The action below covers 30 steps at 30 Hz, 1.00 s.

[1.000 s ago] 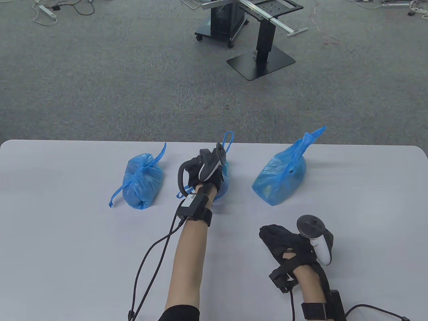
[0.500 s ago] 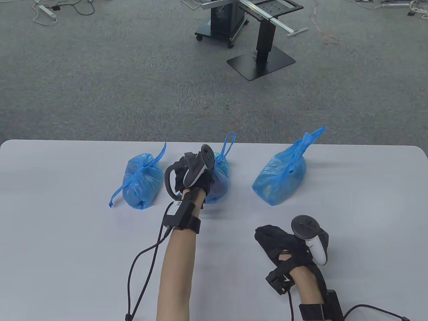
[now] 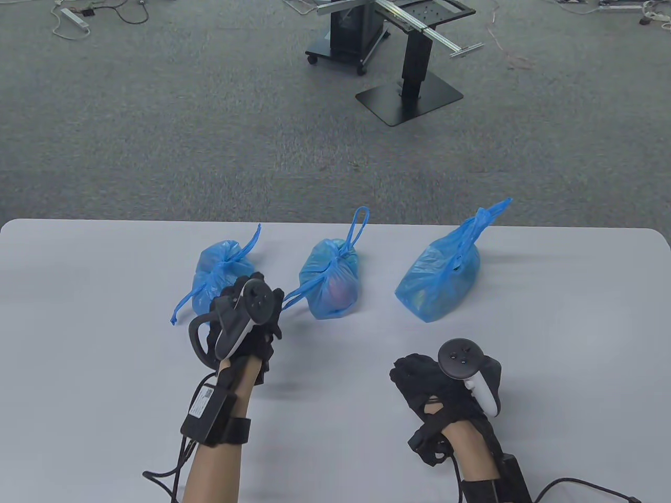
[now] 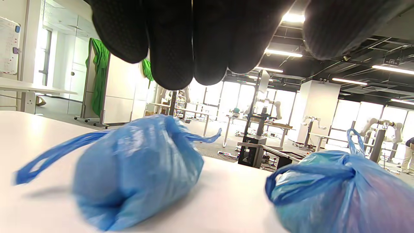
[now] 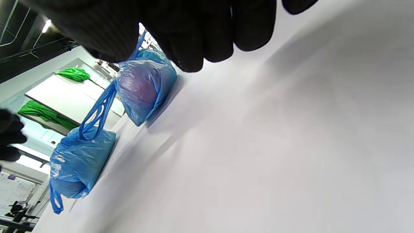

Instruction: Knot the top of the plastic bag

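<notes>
Three blue plastic bags lie in a row on the white table [image 3: 105, 367]: a left bag [image 3: 223, 285], a middle bag [image 3: 333, 280] with something reddish inside, and a right bag [image 3: 440, 277]. The middle bag's top is cinched, with one handle loop pointing away and one toward my left hand. My left hand [image 3: 238, 293] hovers in front of the left bag and holds nothing. The left wrist view shows its fingers [image 4: 181, 42] hanging free above the left bag [image 4: 136, 171] and middle bag [image 4: 339, 194]. My right hand [image 3: 406, 367] rests empty on the table, in front of the right bag.
Beyond the table's far edge is grey carpet with a black wheeled stand [image 3: 409, 57] and cables. The right wrist view shows the middle bag [image 5: 144, 87] and left bag [image 5: 81, 158] on bare white tabletop.
My left hand has let go of the middle bag and drawn back toward me and to the left. My right hand has slid slightly left. The bags stay in place.
</notes>
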### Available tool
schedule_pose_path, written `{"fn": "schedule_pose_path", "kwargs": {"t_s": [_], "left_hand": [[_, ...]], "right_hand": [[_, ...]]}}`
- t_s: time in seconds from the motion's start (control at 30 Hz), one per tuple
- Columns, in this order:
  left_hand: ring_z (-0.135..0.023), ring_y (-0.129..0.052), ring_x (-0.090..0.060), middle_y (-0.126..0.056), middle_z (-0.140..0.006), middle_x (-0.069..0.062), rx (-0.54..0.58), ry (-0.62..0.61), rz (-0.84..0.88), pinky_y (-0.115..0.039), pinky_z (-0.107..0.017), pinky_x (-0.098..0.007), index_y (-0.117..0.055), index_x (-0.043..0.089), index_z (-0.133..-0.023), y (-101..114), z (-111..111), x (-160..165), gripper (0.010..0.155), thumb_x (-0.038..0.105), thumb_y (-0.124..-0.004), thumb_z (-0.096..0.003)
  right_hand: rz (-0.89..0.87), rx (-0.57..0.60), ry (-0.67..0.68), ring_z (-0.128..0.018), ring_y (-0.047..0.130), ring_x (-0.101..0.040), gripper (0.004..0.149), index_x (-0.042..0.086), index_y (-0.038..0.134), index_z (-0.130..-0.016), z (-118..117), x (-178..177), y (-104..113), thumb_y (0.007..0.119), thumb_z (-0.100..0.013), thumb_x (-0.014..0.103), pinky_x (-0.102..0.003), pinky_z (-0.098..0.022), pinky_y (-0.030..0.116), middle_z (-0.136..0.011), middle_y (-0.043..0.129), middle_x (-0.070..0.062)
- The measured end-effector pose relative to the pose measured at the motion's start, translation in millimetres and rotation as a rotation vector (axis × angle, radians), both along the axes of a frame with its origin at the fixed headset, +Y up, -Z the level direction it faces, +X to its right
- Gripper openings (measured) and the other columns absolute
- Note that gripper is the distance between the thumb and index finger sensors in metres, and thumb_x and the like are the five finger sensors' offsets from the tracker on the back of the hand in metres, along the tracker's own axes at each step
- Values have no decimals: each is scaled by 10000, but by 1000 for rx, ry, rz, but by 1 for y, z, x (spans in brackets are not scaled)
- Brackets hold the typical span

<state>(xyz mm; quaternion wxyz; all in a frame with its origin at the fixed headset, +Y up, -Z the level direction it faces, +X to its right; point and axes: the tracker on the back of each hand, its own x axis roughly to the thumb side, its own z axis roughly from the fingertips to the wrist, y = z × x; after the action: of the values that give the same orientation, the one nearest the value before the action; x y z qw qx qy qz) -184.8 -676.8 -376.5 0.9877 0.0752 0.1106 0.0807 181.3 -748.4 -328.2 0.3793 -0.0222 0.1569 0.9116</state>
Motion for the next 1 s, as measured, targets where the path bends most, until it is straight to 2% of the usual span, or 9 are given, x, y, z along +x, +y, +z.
{"fn": "schedule_pose_path", "kwargs": {"t_s": [0.23,0.47,0.67,1.0], "left_hand": [[-940,-902,-277,-808,-1056,43,-14,16,32,-724,-704,-531,-761,309,-1037,-28,62,-22,658,659,-734,-481],[-950,-894,-283,-805,-1059,38,-51,-5,21,-718,-707,-536,-761,307,-1037,-54,99,-30,653,648,-734,-481],[-956,-889,-278,-802,-1061,43,-76,-28,6,-714,-712,-534,-757,313,-1037,-65,103,-28,649,648,-727,-482],[-962,-884,-275,-795,-1065,47,-100,-64,-39,-711,-715,-533,-751,317,-1040,-68,102,-17,635,634,-712,-492]], "right_hand": [[46,15,-16,-983,614,-403,609,186,745,-968,0,-2,1,757,-469,535,-616,-782,436,-1089,650,-59],[116,39,14,-978,628,-397,616,194,746,-967,3,-14,0,758,-463,548,-611,-779,452,-1089,653,-51],[171,68,32,-981,627,-393,612,198,745,-967,5,-23,2,756,-463,546,-609,-781,451,-1089,654,-48],[210,66,29,-986,620,-390,612,202,737,-971,5,-26,-1,755,-465,545,-609,-784,443,-1095,643,-43]]}}
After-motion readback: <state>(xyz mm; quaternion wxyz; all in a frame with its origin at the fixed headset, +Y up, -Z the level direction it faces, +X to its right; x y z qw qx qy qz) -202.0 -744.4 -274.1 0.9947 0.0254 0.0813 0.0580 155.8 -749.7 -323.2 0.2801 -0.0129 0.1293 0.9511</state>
